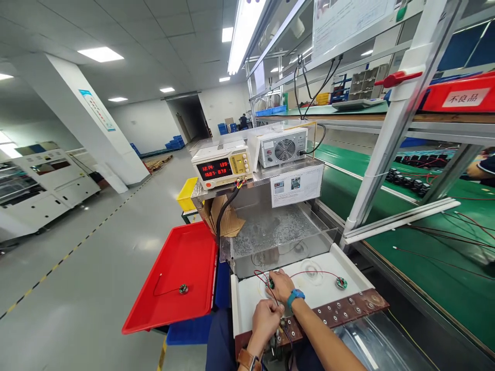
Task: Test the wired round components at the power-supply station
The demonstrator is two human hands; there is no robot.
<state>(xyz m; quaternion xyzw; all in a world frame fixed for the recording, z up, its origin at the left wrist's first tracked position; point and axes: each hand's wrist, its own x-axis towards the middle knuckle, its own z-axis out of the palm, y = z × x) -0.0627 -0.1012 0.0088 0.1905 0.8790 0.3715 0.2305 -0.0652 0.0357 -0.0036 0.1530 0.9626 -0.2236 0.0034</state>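
My right hand (280,286), with a blue watch on its wrist, rests on a white tray (359,275) and pinches a small round green circuit board (271,283) with red and black wires. Closer to me, my left hand (266,319), with a brown strap at the wrist, is closed in a fist on the wires beside a brown contact bar (342,309). A second round board (341,282) with a red wire lies on the tray to the right.
A red tray (181,263) at left holds another round board (183,288). Behind the white tray are a clear box (278,232), a power supply (222,165) with red digits and a fan unit (284,147). A green bench (425,247) runs right; a person's arm (481,167) shows there.
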